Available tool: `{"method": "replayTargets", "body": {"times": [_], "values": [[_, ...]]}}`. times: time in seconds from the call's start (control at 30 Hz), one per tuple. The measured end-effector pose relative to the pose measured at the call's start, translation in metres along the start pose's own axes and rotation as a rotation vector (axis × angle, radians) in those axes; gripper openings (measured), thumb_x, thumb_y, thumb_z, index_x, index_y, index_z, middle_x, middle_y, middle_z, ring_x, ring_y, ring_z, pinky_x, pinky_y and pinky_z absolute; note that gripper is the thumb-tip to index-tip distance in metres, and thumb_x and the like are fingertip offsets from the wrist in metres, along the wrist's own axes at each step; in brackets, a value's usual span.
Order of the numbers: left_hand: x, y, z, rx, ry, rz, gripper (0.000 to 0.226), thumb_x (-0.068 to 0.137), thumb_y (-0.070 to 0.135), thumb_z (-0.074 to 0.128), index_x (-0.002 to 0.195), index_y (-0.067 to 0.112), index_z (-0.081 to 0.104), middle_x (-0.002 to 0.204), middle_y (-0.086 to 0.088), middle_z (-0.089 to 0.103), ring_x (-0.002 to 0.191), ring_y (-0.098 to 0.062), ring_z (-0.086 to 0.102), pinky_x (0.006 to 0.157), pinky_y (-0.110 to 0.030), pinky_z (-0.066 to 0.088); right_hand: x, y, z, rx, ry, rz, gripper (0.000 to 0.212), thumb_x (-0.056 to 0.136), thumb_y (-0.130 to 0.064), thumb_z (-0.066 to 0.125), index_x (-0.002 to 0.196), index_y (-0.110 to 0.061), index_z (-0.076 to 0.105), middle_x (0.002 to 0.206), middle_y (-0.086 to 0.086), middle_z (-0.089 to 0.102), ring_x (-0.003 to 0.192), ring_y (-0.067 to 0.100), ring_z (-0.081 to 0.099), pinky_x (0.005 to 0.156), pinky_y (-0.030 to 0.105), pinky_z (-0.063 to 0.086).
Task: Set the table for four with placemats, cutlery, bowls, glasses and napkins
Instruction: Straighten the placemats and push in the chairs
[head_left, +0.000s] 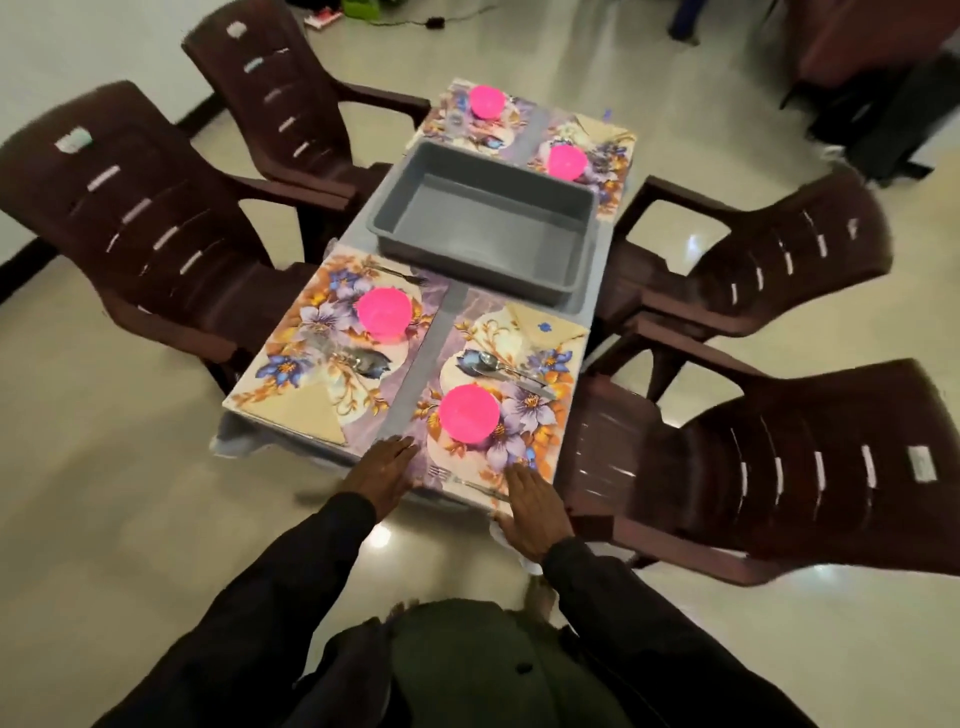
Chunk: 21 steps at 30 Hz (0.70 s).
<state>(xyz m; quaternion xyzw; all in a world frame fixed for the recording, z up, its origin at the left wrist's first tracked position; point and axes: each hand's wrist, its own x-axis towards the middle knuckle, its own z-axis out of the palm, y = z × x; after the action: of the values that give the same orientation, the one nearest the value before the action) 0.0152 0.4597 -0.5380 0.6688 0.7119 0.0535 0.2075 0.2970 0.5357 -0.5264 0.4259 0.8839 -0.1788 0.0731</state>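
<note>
Four flower-printed rectangular placemats (291, 358) cover the small grey table (415, 374), two on my side of the grey plastic rectangular tub (493, 228) and two on its far side. Each placemat carries a bright pink round bowl (469, 413).

On the placemat nearer than the tub and to its right, a metal spoon and knife (511, 368) lie between the bowl and the tub. A beige folded napkin (545, 325) lies just beside the tub's near corner, and a metal fork (467, 484) lies along the edge farthest from the tub.

On the placemat nearer than the tub and to its left, a second beige napkin (306, 410) sits at the corner farthest from the tub. A second fork (397, 274) lies just beside the tub's near left corner. Something clear stands by that bowl, too blurred to name.

My left hand (387, 475) lies flat, fingers straight and together, on the table edge farthest from the tub, at the gap between the two near placemats. My right hand (530, 512) lies flat too, fingers straight, on the right placemat's outer corner, just beside the metal fork. Neither hand holds anything.

Four dark brown plastic armchairs (156, 218) stand two along each long side of the tub.
</note>
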Motion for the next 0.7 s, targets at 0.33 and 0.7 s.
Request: {"method": "replayTargets", "body": {"times": [0.33,0.7], "values": [[0.011,-0.007,-0.008,-0.045,0.000,0.078,0.069,0.087,0.026,0.080,0.147,0.007,0.051,0.149,-0.015,0.053,0.138,-0.034,0.048,0.116,-0.042,0.038,-0.007,-0.006,0.000,-0.017,-0.056,0.111,0.082,0.088,-0.053,0.068,0.150,-0.005,0.042,0.149,0.017,0.050,0.138,0.036,0.048,0.114,0.045,0.042],[0.021,-0.003,0.005,-0.080,-0.056,0.005,0.075,0.093,0.022,0.073,0.157,0.010,0.036,0.162,-0.009,0.037,0.151,-0.028,0.033,0.122,-0.037,0.026,0.018,0.018,0.005,-0.055,-0.154,0.022,0.100,0.084,-0.049,0.077,0.155,0.002,0.029,0.162,0.023,0.026,0.151,0.041,0.024,0.122,0.047,0.026]]}}
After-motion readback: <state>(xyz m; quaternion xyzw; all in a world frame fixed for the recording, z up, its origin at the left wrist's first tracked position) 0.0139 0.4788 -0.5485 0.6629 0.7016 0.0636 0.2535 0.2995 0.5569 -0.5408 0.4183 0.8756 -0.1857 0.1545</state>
